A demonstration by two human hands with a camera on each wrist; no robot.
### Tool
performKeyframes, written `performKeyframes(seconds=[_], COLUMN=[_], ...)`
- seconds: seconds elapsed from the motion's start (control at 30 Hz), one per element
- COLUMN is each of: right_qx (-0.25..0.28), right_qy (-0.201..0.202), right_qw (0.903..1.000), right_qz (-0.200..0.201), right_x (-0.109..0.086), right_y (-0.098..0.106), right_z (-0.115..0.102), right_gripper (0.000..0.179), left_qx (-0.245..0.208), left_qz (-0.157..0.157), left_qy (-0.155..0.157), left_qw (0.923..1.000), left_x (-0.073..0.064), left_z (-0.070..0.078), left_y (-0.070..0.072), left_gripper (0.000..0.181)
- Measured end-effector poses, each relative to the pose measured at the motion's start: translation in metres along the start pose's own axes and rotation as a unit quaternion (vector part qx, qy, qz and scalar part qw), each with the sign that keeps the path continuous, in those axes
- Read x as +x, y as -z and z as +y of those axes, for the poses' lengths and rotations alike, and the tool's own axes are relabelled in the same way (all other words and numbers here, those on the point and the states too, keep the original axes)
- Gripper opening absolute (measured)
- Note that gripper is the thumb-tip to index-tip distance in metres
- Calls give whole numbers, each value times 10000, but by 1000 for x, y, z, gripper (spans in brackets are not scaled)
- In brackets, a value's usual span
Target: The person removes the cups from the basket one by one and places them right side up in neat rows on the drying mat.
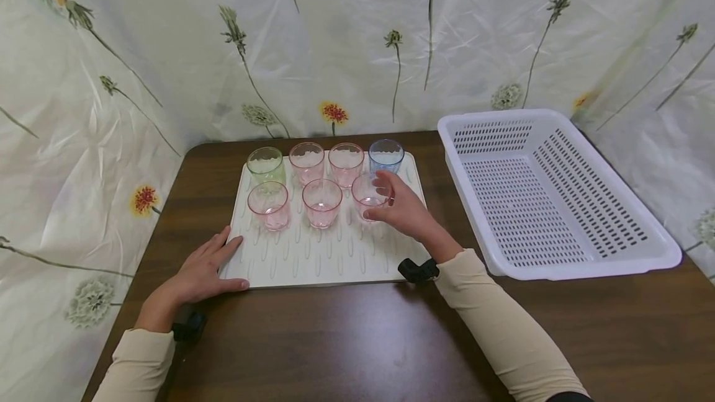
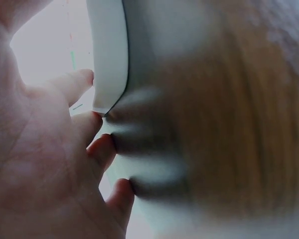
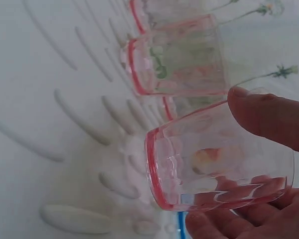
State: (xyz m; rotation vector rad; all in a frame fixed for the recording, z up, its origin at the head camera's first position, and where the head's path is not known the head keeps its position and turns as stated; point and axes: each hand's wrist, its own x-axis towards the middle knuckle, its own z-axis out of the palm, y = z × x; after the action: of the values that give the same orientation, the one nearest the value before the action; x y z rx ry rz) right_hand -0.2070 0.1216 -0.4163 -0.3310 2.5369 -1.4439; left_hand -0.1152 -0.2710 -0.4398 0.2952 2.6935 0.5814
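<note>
Around a clear pink glass (image 1: 364,198) at the right end of the front row, my right hand (image 1: 406,208) curls its thumb and fingers. The right wrist view shows that glass (image 3: 189,159) between the thumb on one side and the fingers on the other. Two more pink glasses stand to its left, one in the middle (image 1: 322,206) and one at the left end (image 1: 269,208). My left hand (image 1: 202,270) rests with spread, straight fingers at the left edge of the white ridged mat (image 1: 318,268). Its fingertips touch the mat's corner in the left wrist view.
Behind stand a green glass (image 1: 266,166), two pink glasses (image 1: 307,163) and a blue glass (image 1: 386,155). A white perforated basket (image 1: 469,203) sits to the right on the brown wooden table (image 1: 335,340). A flower-print curtain (image 1: 346,36) hangs along the back.
</note>
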Motion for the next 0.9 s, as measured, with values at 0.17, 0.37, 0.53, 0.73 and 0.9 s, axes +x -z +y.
performKeyframes(seconds=[0.17, 0.37, 0.53, 0.73, 0.9], right_qx=[19, -44, -179, -321, -373], right_qy=[-91, -67, -102, -59, -18], right_qw=[9999, 9999, 9993, 9990, 9989], right_qz=[-98, -152, -305, -296, -287], right_x=[1, 0, 0, 0, 1], right_y=[-3, -3, -4, -6, -7], right_z=[6, 6, 8, 10, 12], right_gripper=[89, 90, 88, 84, 83], left_qx=[-24, -23, -55, -4, -14], left_qz=[9, 55, 56, 52, 30], left_qy=[-17, -27, -38, -80, -47], left_qw=[10000, 10000, 10000, 10000, 10000], left_x=[1, 2, 1, 2, 2], left_z=[-1, -3, -1, -1, -3], left_y=[-1, -2, -1, 0, 0], left_gripper=[102, 102, 101, 101, 101])
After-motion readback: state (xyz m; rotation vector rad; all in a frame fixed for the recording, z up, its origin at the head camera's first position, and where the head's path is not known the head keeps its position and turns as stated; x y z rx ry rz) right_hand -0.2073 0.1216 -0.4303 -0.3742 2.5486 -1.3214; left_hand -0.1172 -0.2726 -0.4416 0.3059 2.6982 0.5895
